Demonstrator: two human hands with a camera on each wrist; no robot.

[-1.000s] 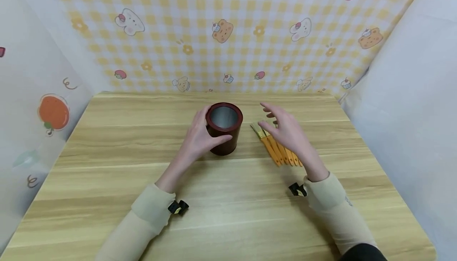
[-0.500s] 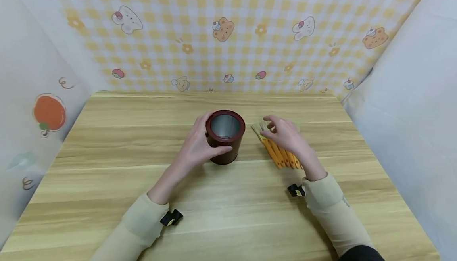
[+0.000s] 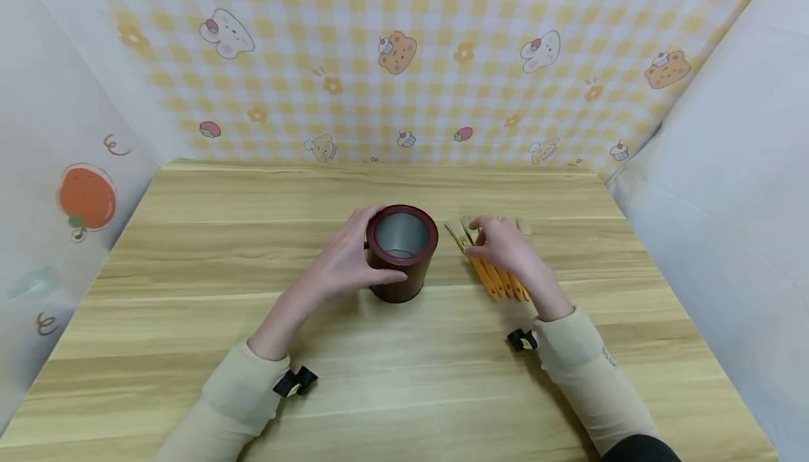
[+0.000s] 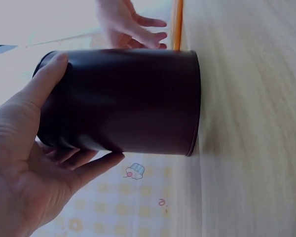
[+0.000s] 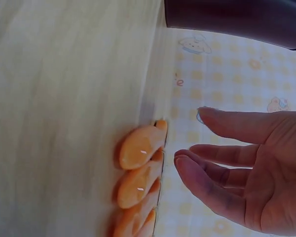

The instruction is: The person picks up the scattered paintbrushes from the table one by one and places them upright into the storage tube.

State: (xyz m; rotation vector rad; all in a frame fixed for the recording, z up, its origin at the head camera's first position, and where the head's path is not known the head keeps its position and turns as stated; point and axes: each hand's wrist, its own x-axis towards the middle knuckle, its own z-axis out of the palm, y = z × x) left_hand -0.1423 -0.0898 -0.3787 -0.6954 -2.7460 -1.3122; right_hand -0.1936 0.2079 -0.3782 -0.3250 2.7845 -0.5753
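Note:
A dark red-brown cylindrical canister (image 3: 415, 281) with an open top and grey inner wall stands upright at mid-table. My left hand (image 3: 344, 260) grips it from the left. In the left wrist view the thumb lies on one side of the canister (image 4: 133, 98) and the fingers on the other. To the right lie several flat paintbrushes (image 3: 483, 279) with orange handles, bristles away from me. Just over them hovers my right hand (image 3: 505, 248), thumb and fingers bent but apart. The right wrist view has a gap between that hand (image 5: 237, 168) and the brush handles (image 5: 140, 148).
The wooden tabletop (image 3: 404, 378) ends at a yellow checked cloth (image 3: 430, 97) behind. White sheets (image 3: 727, 202) hang at both sides. Small black clips (image 3: 296, 382) sit at the cuffs.
In the head view the canister and my left hand have shifted slightly toward me. My right hand has lowered over the brushes, and its fingers have drawn closer together.

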